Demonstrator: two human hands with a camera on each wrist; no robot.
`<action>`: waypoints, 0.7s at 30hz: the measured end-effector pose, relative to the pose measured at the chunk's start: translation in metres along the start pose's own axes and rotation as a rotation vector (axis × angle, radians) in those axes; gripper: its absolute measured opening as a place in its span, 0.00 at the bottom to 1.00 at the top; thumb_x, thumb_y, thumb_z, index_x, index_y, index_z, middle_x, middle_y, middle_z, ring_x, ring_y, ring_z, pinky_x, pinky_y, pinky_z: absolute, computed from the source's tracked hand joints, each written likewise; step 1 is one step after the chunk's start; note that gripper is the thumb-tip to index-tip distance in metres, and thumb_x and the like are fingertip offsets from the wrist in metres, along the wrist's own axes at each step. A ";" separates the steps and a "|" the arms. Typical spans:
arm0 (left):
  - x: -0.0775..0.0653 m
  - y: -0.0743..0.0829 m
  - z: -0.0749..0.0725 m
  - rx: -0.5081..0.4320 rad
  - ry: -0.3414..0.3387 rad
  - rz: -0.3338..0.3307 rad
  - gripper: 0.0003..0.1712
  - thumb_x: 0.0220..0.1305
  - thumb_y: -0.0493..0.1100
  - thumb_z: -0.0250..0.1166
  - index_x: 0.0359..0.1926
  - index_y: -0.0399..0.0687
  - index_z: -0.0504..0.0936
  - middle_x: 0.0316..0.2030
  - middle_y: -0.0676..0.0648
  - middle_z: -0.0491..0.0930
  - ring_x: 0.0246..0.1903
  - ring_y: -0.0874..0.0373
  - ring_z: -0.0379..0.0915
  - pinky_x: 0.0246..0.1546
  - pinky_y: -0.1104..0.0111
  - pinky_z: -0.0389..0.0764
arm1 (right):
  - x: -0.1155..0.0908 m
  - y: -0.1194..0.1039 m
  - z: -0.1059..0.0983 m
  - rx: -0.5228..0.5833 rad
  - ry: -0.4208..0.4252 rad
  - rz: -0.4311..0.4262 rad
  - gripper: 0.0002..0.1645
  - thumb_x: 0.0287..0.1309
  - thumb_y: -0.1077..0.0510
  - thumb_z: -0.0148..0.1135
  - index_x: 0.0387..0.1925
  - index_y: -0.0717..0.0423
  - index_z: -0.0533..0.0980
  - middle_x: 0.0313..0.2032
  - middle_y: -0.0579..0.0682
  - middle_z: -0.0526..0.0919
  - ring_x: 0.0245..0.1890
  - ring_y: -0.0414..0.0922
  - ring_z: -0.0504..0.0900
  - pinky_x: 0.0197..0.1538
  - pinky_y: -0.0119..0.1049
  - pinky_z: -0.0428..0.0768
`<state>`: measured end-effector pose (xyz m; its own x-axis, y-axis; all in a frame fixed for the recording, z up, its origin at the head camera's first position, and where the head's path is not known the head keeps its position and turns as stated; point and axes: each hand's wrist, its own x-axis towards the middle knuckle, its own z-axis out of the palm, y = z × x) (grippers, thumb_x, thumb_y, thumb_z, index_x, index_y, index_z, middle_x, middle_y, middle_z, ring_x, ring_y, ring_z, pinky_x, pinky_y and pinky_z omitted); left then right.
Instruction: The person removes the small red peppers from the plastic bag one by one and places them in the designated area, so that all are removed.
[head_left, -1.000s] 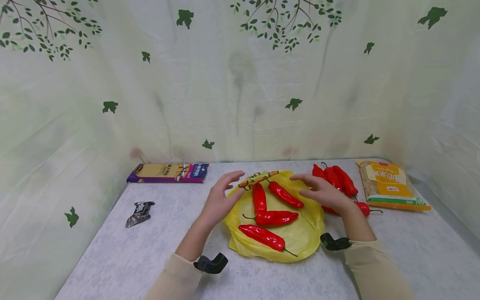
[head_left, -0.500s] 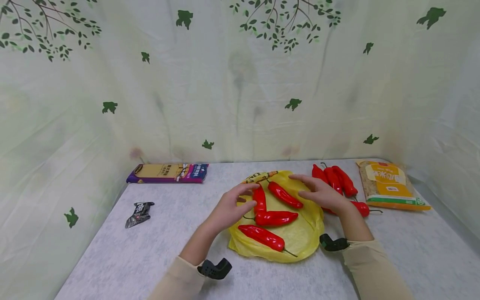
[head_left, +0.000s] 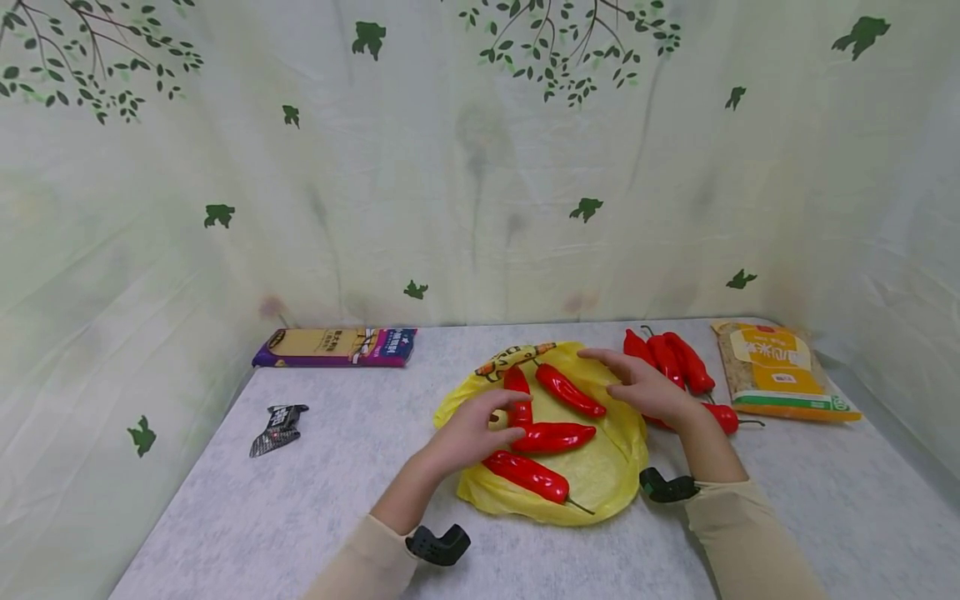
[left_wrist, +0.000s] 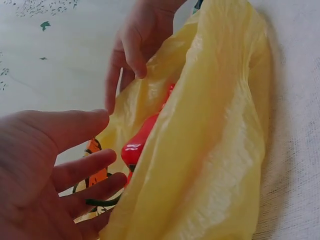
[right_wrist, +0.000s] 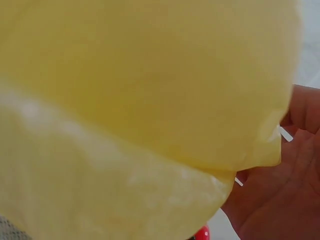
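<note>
A yellow plastic bag (head_left: pixel 611 487) lies with its mouth spread wide, and several glossy red peppers (head_left: pixel 528 475) rest inside. At the bag's left rim is my left hand (head_left: pixel 471 429), thumb and fingers spread with a gap between them; in the left wrist view, the fingertips (left_wrist: pixel 107 157) are beside the rim and a pepper's green stem. My right hand (head_left: pixel 648 390) hovers over the right rim, fingers extended to the left. In the right wrist view, the bag's film covers part of that hand (right_wrist: pixel 285 190). Neither hand visibly grips anything.
More red peppers (head_left: pixel 667 358) lie right of the bag, partly hidden by the right arm. A grain packet (head_left: pixel 780 375) lies at the far right. A purple-and-tan packet (head_left: pixel 337 346) is at the back left, with a small black wrapper (head_left: pixel 279 429) nearer.
My left hand has moved right and nearer along the bag's left side, now overlapping the peppers in the head view. My right hand has barely moved. The peppers lie unchanged.
</note>
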<state>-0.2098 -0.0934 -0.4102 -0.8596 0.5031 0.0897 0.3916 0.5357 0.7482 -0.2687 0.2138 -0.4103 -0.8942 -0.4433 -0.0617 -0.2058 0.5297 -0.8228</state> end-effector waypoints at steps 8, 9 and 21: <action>0.002 -0.005 0.007 0.068 -0.026 0.031 0.27 0.65 0.44 0.68 0.65 0.51 0.77 0.59 0.49 0.80 0.59 0.53 0.74 0.62 0.55 0.77 | -0.002 -0.001 0.000 -0.009 0.003 0.009 0.39 0.62 0.65 0.58 0.72 0.38 0.65 0.75 0.55 0.62 0.74 0.60 0.59 0.69 0.64 0.68; 0.002 -0.005 0.008 0.079 -0.026 0.038 0.27 0.65 0.44 0.69 0.64 0.51 0.77 0.59 0.49 0.80 0.59 0.53 0.73 0.62 0.55 0.77 | -0.002 -0.001 -0.001 -0.009 -0.001 0.004 0.39 0.62 0.65 0.58 0.72 0.38 0.65 0.75 0.55 0.62 0.74 0.61 0.59 0.69 0.64 0.68; 0.003 -0.006 0.015 0.144 -0.023 -0.016 0.24 0.62 0.47 0.71 0.60 0.53 0.81 0.51 0.51 0.76 0.52 0.57 0.69 0.52 0.66 0.77 | -0.001 -0.001 -0.001 -0.006 -0.007 0.015 0.38 0.62 0.66 0.57 0.71 0.37 0.66 0.75 0.54 0.62 0.75 0.60 0.58 0.70 0.63 0.68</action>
<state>-0.2096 -0.0850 -0.4248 -0.8589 0.5083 0.0621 0.4223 0.6345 0.6473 -0.2676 0.2143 -0.4093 -0.8946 -0.4402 -0.0776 -0.1951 0.5407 -0.8183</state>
